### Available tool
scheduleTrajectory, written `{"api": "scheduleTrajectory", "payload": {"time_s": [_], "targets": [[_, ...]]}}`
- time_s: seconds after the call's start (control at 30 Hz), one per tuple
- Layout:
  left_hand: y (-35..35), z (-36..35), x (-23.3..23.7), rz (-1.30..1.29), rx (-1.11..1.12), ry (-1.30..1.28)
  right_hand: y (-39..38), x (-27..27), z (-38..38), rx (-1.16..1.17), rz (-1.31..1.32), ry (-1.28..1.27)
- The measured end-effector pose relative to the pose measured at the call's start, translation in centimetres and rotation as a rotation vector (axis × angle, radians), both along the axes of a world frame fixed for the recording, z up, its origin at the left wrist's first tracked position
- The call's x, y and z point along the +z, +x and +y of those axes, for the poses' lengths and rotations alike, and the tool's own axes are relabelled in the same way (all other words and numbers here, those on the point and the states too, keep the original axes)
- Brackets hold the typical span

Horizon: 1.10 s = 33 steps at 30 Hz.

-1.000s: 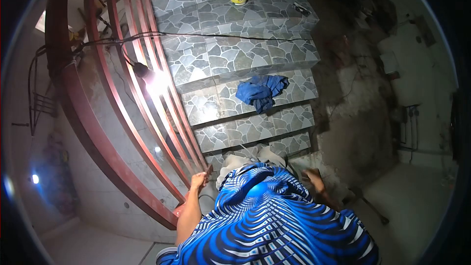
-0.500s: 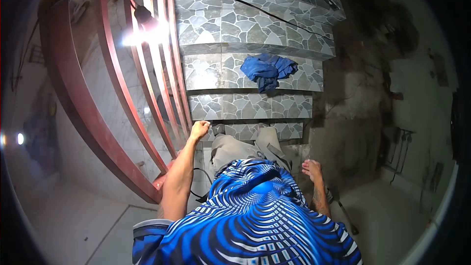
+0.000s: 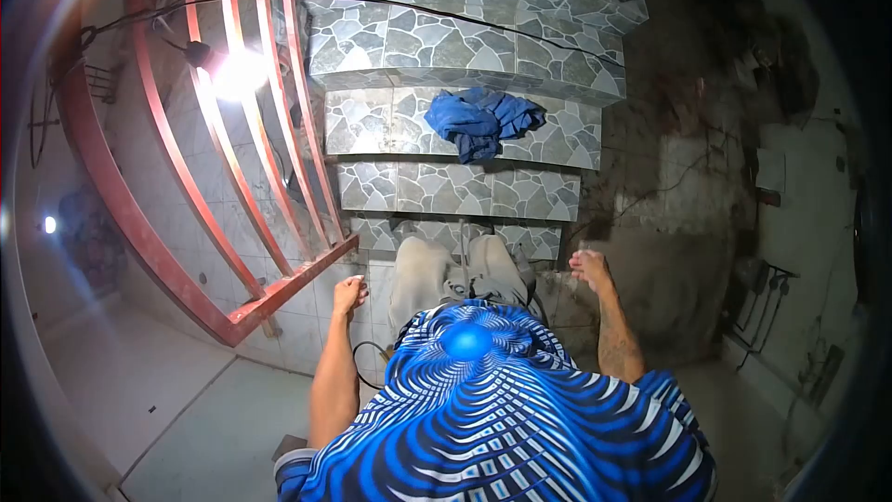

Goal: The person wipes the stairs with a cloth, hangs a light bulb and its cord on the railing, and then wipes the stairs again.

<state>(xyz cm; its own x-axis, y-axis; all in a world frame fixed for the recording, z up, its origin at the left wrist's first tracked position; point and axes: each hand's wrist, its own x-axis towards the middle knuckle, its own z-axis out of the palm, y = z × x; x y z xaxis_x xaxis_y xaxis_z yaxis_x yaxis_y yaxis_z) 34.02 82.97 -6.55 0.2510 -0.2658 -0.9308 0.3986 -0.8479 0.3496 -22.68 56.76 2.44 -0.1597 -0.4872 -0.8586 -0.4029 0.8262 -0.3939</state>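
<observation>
My left hand [image 3: 349,295] hangs in the air beside my left knee, near the foot of the red metal railing [image 3: 295,281] but apart from it. Its fingers are curled closed; a pale speck shows at the fingertips, too small to name. Out to the right of my legs is my right hand [image 3: 590,268], its fingers bent inward and pressed together. Whatever it may hold is hidden. A crumpled blue cloth [image 3: 483,121] lies on a step ahead, out of reach of both hands.
Stone-patterned tiled steps [image 3: 455,188] rise ahead of me. A lit bulb [image 3: 240,74] hangs by the railing bars, and a black cable [image 3: 437,11] crosses above the steps. Metal hooks or rods [image 3: 767,302] stand by the right wall. A dark mat-like patch [image 3: 664,288] covers the floor at right.
My left hand has moved back and to the left, toward my body. My right hand has risen slightly forward. The view has shifted, bringing the railing's lower end into sight.
</observation>
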Motion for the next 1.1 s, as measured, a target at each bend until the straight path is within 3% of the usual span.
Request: {"api": "scheduleTrajectory", "payload": {"time_s": [0.23,0.43,0.53,0.73,0.87,0.97,1.03,1.1], "targets": [[-2.6,1.3,1.2,0.064,0.055,0.030,1.2,1.1,-6.4,0.038,0.054,-0.049],[-3.0,0.5,-2.8,0.102,0.071,-0.063,4.1,3.3,-5.0,0.182,0.091,-0.053],[-3.6,-2.4,-3.3,0.123,0.108,-0.090,5.4,5.3,-4.3,0.321,0.199,-0.105],[-4.1,-7.8,-5.2,0.085,-0.110,-0.110,8.1,7.7,-7.0,0.424,0.187,-0.300],[-5.9,-11.9,-7.2,0.111,-0.007,-0.298,12.3,7.6,-11.2,0.564,0.127,-0.435],[-7.8,-16.4,-5.0,0.138,0.022,-0.338,15.9,5.5,-14.1,0.825,0.123,-0.672],[-9.3,-18.0,-6.2,0.279,0.046,-0.334,20.9,7.2,-15.0,1.069,0.191,-0.791],[-11.2,-19.9,-7.4,0.379,0.182,-0.358,23.6,5.5,-16.1,1.195,0.187,-0.816]]}}
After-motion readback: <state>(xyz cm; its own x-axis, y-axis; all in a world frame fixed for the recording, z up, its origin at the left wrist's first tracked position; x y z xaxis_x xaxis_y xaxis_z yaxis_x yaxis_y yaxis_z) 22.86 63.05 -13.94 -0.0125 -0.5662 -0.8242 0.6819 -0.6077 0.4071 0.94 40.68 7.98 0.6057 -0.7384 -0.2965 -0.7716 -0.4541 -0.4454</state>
